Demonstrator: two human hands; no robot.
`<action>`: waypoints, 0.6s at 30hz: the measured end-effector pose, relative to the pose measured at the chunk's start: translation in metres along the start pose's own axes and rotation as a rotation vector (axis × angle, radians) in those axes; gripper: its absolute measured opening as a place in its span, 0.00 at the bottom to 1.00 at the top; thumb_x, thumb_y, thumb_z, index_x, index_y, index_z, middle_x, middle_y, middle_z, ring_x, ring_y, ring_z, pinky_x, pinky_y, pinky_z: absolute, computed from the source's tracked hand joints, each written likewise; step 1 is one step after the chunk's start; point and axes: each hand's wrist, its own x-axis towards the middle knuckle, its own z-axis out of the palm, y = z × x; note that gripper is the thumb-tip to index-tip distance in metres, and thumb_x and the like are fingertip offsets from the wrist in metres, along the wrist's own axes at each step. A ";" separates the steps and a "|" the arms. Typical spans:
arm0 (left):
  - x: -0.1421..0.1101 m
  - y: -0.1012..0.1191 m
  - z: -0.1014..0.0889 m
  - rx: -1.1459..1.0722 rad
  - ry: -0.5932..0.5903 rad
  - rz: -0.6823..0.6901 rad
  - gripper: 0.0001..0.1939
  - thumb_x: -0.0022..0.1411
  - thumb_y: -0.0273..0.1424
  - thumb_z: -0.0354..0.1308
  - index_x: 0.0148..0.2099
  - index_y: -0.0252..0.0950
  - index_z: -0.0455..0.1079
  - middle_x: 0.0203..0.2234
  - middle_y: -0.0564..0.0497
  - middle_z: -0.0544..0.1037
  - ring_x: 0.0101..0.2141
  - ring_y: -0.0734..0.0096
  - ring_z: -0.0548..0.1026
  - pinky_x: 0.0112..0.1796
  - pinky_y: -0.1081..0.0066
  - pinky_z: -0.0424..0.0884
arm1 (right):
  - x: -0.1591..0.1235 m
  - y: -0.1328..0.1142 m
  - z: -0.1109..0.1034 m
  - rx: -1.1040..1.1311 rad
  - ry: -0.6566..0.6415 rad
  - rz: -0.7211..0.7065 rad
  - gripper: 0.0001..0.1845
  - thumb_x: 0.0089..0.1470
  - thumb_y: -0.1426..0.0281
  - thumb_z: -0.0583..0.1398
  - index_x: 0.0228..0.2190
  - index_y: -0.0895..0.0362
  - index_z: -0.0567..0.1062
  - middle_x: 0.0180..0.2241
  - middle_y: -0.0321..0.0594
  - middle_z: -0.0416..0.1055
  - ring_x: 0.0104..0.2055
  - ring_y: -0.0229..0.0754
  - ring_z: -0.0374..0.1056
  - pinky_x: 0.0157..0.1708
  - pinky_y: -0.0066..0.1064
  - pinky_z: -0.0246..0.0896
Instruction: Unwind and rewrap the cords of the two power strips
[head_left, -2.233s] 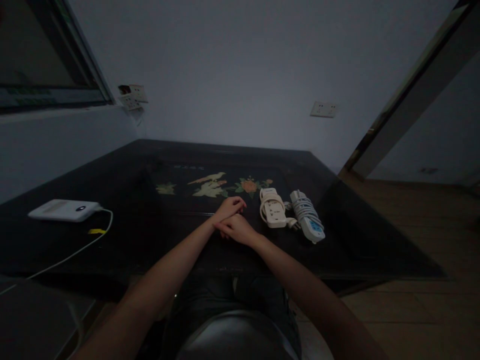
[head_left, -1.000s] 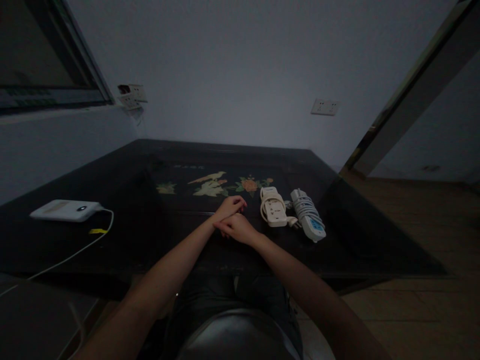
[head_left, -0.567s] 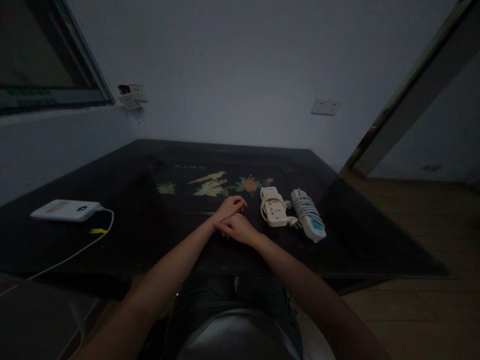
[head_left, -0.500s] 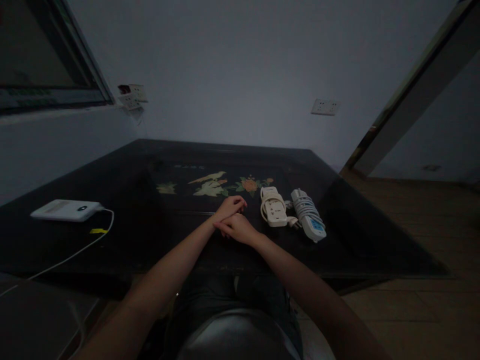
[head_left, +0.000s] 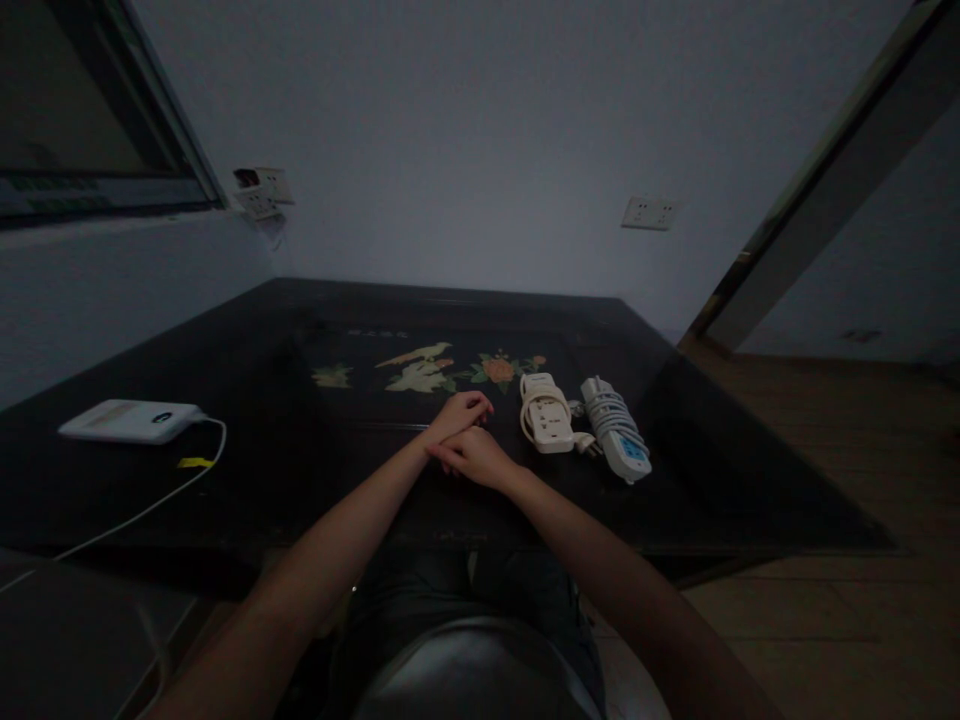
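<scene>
My left hand (head_left: 459,410) rests on the dark table (head_left: 315,490), its fingers loosely bent and holding nothing. Lying across its wrist is my right hand (head_left: 480,456), with relaxed fingers pointing left and partly hidden underneath. Nearest to my hands, on the right, is a cream power strip (head_left: 553,424) with its cord wrapped around it and the plug (head_left: 586,443) beside it. A second, white power strip (head_left: 628,455) with blue sockets and a tightly coiled grey cord lies farther right. Neither hand touches the strips.
At the left, a white power bank-like device (head_left: 127,421) has a white cable (head_left: 150,508) running off the front edge past a yellow tag (head_left: 195,463). A bird-and-flower picture (head_left: 420,372) decorates the tabletop. Wall sockets (head_left: 649,213) sit behind; a window (head_left: 75,110) is upper left.
My hands and the things on the table stay in place. The view has shifted very slightly.
</scene>
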 end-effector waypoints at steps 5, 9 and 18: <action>0.000 0.000 0.000 0.001 -0.007 0.007 0.10 0.57 0.33 0.50 0.30 0.34 0.69 0.19 0.55 0.69 0.22 0.76 0.67 0.25 0.76 0.62 | -0.001 -0.002 -0.001 0.003 -0.008 0.006 0.27 0.61 0.58 0.52 0.19 0.60 0.76 0.16 0.34 0.68 0.21 0.31 0.62 0.26 0.24 0.47; -0.001 0.000 -0.001 0.016 -0.006 0.013 0.11 0.58 0.34 0.50 0.30 0.34 0.69 0.19 0.55 0.69 0.22 0.76 0.67 0.26 0.76 0.62 | -0.001 -0.004 -0.002 0.005 -0.006 0.010 0.27 0.61 0.58 0.52 0.19 0.60 0.76 0.15 0.34 0.68 0.21 0.31 0.62 0.26 0.24 0.48; 0.000 -0.001 0.000 0.009 -0.006 -0.003 0.11 0.58 0.34 0.50 0.31 0.33 0.69 0.19 0.55 0.69 0.23 0.76 0.67 0.26 0.76 0.62 | 0.000 -0.002 -0.001 -0.002 -0.014 0.016 0.26 0.61 0.59 0.53 0.19 0.60 0.76 0.15 0.33 0.68 0.21 0.31 0.62 0.26 0.24 0.48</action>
